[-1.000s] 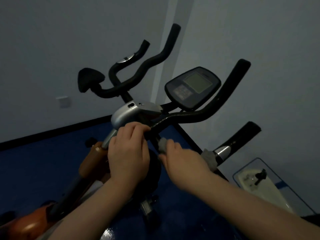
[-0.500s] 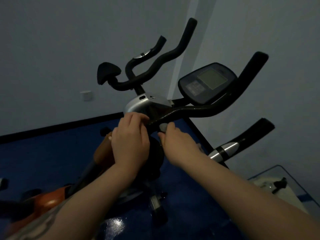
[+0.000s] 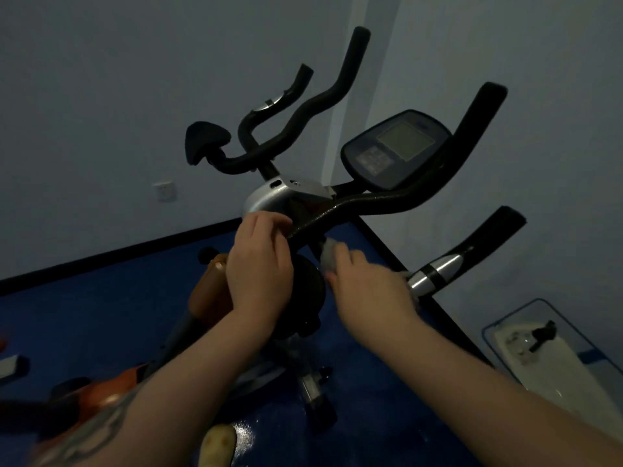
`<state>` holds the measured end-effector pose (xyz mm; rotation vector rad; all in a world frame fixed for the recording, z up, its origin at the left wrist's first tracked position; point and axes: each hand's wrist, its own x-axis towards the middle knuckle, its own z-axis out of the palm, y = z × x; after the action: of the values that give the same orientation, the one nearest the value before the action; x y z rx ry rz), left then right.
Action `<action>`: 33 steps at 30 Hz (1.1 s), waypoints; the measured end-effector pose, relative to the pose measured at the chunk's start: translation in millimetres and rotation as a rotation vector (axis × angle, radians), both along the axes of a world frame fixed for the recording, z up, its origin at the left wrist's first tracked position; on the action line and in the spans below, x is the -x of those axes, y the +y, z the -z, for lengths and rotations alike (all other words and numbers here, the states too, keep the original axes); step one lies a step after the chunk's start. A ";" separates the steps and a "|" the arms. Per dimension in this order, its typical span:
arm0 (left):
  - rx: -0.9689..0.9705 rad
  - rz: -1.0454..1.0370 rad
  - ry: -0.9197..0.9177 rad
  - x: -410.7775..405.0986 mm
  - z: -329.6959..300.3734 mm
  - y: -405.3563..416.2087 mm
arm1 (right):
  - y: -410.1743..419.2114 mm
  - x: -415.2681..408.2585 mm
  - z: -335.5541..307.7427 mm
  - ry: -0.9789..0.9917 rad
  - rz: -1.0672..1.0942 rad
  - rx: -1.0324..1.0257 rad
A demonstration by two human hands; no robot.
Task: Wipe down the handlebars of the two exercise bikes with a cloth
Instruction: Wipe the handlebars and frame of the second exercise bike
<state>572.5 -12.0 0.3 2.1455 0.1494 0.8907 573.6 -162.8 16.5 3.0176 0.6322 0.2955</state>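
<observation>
A black foam handlebar (image 3: 387, 202) of the near exercise bike curves up to the right, under a dark console (image 3: 394, 150). My left hand (image 3: 259, 264) rests with its fingers curled on the bar's inner end beside the silver stem cover (image 3: 269, 195). My right hand (image 3: 367, 281) is just below the bar, shut on a small grey cloth (image 3: 328, 256). A lower grip with a silver sensor (image 3: 438, 269) sticks out to the right. Further black handlebars (image 3: 303, 106) rise behind.
An orange and black bike frame (image 3: 209, 284) lies low at the left over the blue floor (image 3: 101, 298). A white object in a clear blue-edged tray (image 3: 546, 335) sits at the right by the wall. A wall socket (image 3: 165, 191) is on the left wall.
My right hand with the cloth has dropped slightly away from under the bar and to the right. The view has shifted, so the bike sits further right. My left hand stays on the bar.
</observation>
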 end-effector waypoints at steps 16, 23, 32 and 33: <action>0.461 0.197 0.111 4.9 19.1 19.5 | -5.2 -24.8 -45.5 -0.099 -0.057 -0.732; 0.395 0.184 0.092 6.9 28.1 22.6 | 56.2 -65.5 -48.2 0.142 -0.445 -0.226; 0.479 0.235 0.103 5.6 31.6 23.2 | 60.3 -85.8 -30.8 -0.054 -0.740 0.100; 0.481 0.244 0.107 5.5 31.9 23.5 | 63.9 -87.7 -33.2 -0.072 -0.777 0.130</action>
<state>567.0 11.5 -31.6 1.7153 0.1355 0.5322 661.3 -98.8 49.7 2.4826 1.7084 0.3580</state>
